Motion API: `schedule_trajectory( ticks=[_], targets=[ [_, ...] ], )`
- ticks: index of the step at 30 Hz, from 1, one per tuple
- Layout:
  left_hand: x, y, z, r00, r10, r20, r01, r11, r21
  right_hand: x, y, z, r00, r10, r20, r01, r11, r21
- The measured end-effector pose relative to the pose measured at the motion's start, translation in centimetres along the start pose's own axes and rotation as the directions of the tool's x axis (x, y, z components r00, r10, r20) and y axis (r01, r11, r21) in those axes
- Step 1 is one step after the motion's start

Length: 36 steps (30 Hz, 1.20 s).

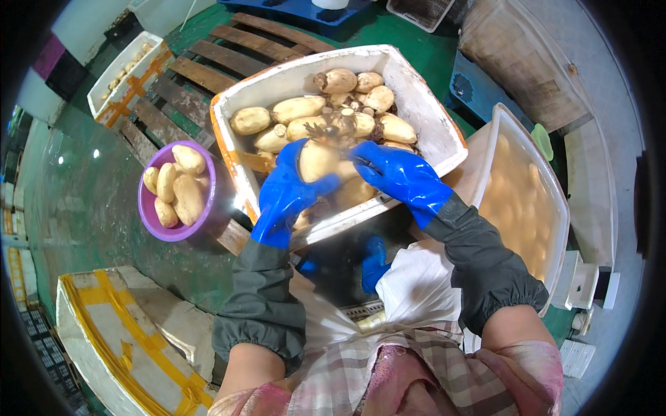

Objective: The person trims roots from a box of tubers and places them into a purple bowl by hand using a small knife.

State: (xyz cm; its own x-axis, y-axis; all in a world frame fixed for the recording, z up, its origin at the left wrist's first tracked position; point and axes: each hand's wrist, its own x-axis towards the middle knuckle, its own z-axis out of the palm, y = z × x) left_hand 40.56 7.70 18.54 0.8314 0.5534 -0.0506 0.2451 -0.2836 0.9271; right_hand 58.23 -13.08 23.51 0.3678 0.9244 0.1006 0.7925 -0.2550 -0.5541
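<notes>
A white foam box [437, 130] holds many lotus roots [299, 109], some with dark muddy ends. Over its near side, my left hand [291, 190], in a blue rubber glove, is closed around a thick lotus root [317, 160]. My right hand [398, 174], gloved the same way, is at the right of that root with fingers bent and blurred; whether it grips anything cannot be told. Left of the box, a purple basin [141, 200] contains several pale lotus roots [187, 197].
A wooden pallet [200, 75] lies beyond the box. At right stands a white tub [491, 151] of cloudy brown water. A taped foam box [125, 338] is at lower left, and another foam box [112, 117] with roots is at upper left. The green floor [88, 208] looks wet.
</notes>
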Motion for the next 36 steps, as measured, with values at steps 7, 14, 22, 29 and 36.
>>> schedule_trajectory(
  ticks=[7, 14, 22, 29, 36],
  targets=[
    [-0.4, -0.8, 0.5, 0.996, 0.09, 0.027, -0.092, 0.992, 0.09, 0.9, 0.3, 0.9, 0.982, 0.152, 0.108, -0.143, 0.986, -0.087],
    [-1.7, 4.8, 3.7, 0.931, 0.352, 0.099, -0.361, 0.927, 0.097, 0.7, 11.7, 8.0, 0.998, 0.044, 0.043, -0.058, 0.902, 0.428],
    [0.5, 0.5, 2.6, 0.966, 0.251, -0.064, -0.252, 0.968, -0.002, 2.0, 5.0, 0.9, 0.907, 0.283, 0.312, -0.388, 0.275, 0.88],
    [1.1, 2.1, 5.3, 0.956, 0.29, 0.043, -0.29, 0.957, -0.005, 1.9, 1.2, 0.0, 0.935, 0.272, 0.226, -0.316, 0.353, 0.881],
    [-0.4, 2.3, 3.0, 0.993, 0.112, 0.045, -0.073, 0.851, -0.52, 0.9, 0.0, 0.8, 0.978, 0.186, 0.099, -0.195, 0.629, 0.752]
  ],
)
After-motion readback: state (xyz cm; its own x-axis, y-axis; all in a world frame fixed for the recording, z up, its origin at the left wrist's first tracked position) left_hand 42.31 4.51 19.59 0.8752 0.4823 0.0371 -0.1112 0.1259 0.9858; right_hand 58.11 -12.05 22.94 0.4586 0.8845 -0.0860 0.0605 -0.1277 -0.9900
